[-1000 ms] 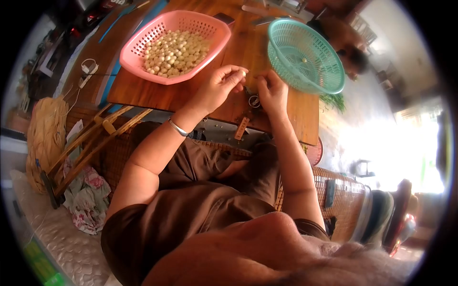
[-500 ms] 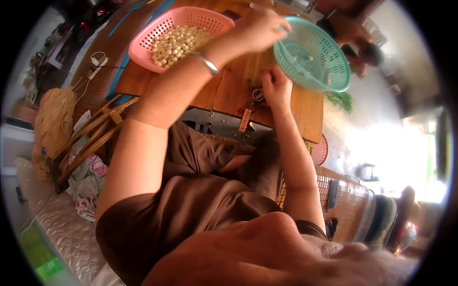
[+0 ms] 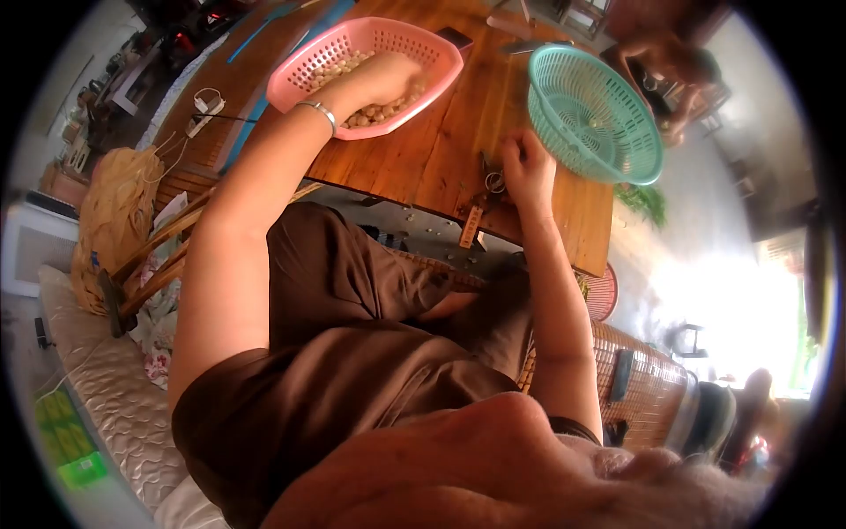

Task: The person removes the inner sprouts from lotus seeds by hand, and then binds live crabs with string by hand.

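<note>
Holding left hand (image 3: 383, 79) inside pink perforated plastic basket (image 3: 438, 62), upper left, among round cream pieces (image 3: 335, 70); cannot tell grip. Holding right hand (image 3: 530, 174) curled closed, contents unseen, beside round teal plastic basket (image 3: 564, 81), upper right, apparently placed for reach.

The pink basket (image 3: 401, 42) and green basket (image 3: 564, 123) look plastic, the table (image 3: 405, 167) glossy wood (the bracelet (image 3: 324, 114), shiny metal).

Bright window (image 3: 800, 304) glaring at right, grey floor (image 3: 692, 216), wooden table (image 3: 397, 172), woven bench (image 3: 650, 388), pale quilted pad (image 3: 119, 388)
</note>
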The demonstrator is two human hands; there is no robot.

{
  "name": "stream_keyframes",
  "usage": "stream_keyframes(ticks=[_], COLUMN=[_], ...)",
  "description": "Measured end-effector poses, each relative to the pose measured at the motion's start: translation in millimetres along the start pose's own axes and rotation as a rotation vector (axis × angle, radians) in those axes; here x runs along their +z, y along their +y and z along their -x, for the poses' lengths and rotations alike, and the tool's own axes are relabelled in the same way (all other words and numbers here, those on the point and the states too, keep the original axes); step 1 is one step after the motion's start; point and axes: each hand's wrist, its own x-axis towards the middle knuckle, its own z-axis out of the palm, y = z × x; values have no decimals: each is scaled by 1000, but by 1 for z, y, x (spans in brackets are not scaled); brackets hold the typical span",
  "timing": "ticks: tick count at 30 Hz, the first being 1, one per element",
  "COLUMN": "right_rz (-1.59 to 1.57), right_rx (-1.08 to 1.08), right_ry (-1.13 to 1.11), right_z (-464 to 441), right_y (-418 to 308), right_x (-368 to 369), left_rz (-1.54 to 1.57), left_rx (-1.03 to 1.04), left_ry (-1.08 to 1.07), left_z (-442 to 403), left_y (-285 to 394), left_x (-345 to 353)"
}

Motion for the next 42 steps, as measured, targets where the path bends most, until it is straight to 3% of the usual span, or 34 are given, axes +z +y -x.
stream_keyframes(ticks=[4,7,9,13,16,29,42], right_rz=[-23,-2,-30,-6,-34,7,13], right_rx=[-24,10,-66,-113,-146,-218,-158], right_ry=[9,-13,-14,-16,-16,35,18], right_z=[0,-1,1,2,3,2,1], right_y=[-1,-4,-4,-5,-14,-18,-19], right_x=[1,0,1,0,-3,-5,-4], left_rz=[-52,143,511,873,1216,1486,1595], left_rx=[81,-24,183,281,219,18,-20], left_ry=[-5,68,337,281,164,195,147], left_z=[1,20,31,50,54,40,38], left_y=[3,30,43,80,94,107,102], left_x=[-10,-30,-27,-5,16,60,74])
